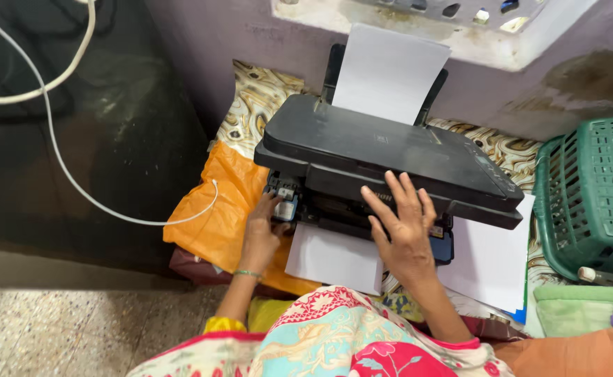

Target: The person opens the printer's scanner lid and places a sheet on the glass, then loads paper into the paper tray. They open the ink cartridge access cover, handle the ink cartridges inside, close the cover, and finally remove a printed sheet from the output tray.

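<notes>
Right hand [405, 234]: we spread our fingers flat under the printer's [390, 150] raised lid, gripping nothing; a slip could drop it on us
Left hand [263, 230]: our fingertips touch the exposed cartridge carriage [283, 202], grip unclear
Printer: matte black plastic, boxy, at the patterned cloth's [261, 94] near edge
Paper [387, 73]: smooth white sheet upright behind

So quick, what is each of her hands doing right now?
Left hand: fingers curled on the ink cartridge carriage inside the printer; a firm grip cannot be told.
Right hand: open, fingers spread, propping the printer's raised top.
</notes>
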